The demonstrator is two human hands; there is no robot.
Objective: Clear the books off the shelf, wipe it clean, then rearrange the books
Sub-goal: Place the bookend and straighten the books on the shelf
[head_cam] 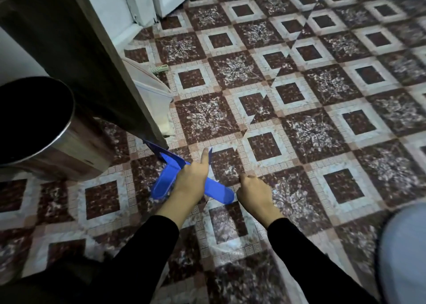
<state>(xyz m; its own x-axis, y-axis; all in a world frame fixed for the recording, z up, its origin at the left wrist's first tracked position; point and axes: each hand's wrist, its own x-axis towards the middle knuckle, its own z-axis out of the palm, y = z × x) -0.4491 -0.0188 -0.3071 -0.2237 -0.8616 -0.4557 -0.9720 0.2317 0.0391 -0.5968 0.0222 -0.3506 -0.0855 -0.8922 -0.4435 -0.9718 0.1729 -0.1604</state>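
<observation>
A person's left hand grips a blue plastic item low over the patterned tile floor, fingers curled round it and the index finger stretched straight forward. One flat end of the blue item reaches under a dark wooden panel; whether that panel belongs to the shelf cannot be told. The right hand hangs just beside, fingers curled in, nothing seen in it. A round bin stands at left.

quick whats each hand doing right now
Left hand: grips a blue plastic thing, index finger straight.
Right hand: closed, fingers curled, nothing visible in it.
</observation>
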